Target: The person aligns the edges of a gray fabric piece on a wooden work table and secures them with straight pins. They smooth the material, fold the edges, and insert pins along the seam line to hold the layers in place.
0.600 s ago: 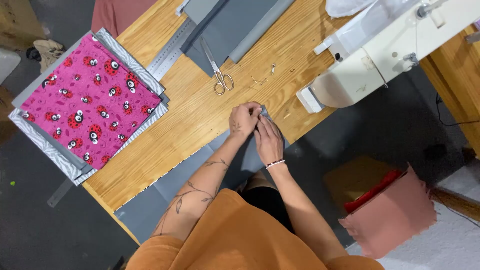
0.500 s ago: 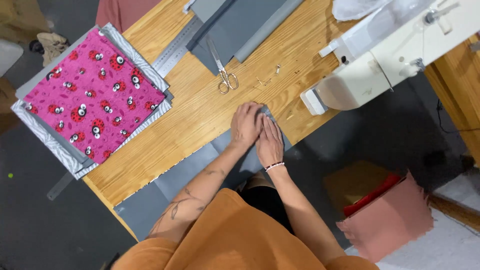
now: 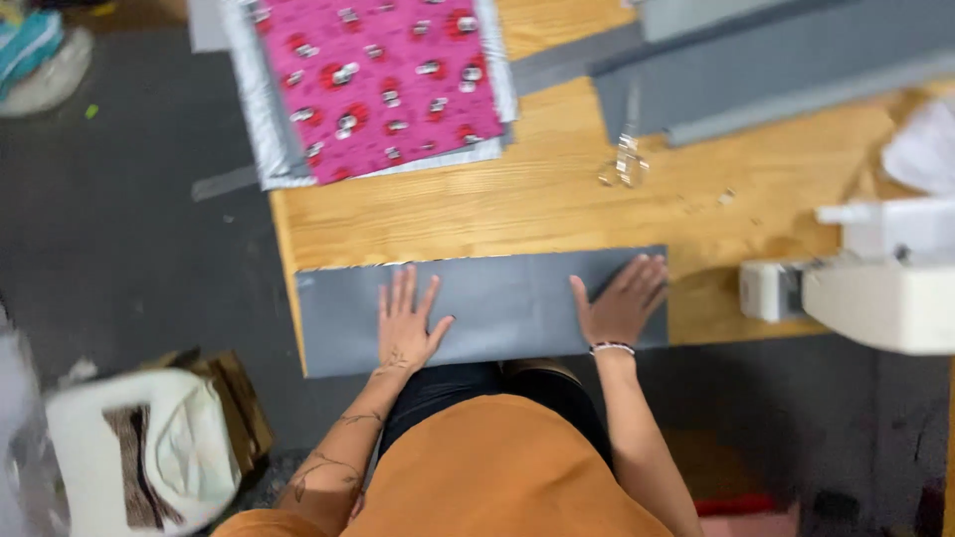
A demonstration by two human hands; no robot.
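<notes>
A long grey fabric strip (image 3: 497,303) lies flat along the near edge of the wooden table (image 3: 557,199). My left hand (image 3: 406,323) rests palm down on its left part, fingers spread. Pressing flat on the strip's right end is my right hand (image 3: 622,303), with a bead bracelet at the wrist. Neither hand holds anything.
A pink patterned fabric stack (image 3: 383,80) on grey backing sits at the table's far left. Scissors (image 3: 627,159) lie mid-table below folded grey fabric (image 3: 776,60). A white sewing machine (image 3: 875,288) stands at right. A white chair (image 3: 149,447) stands on the floor at lower left.
The view has swung round and closed in. My hands, together at one end of the strip before, are now spread apart and flat on it.
</notes>
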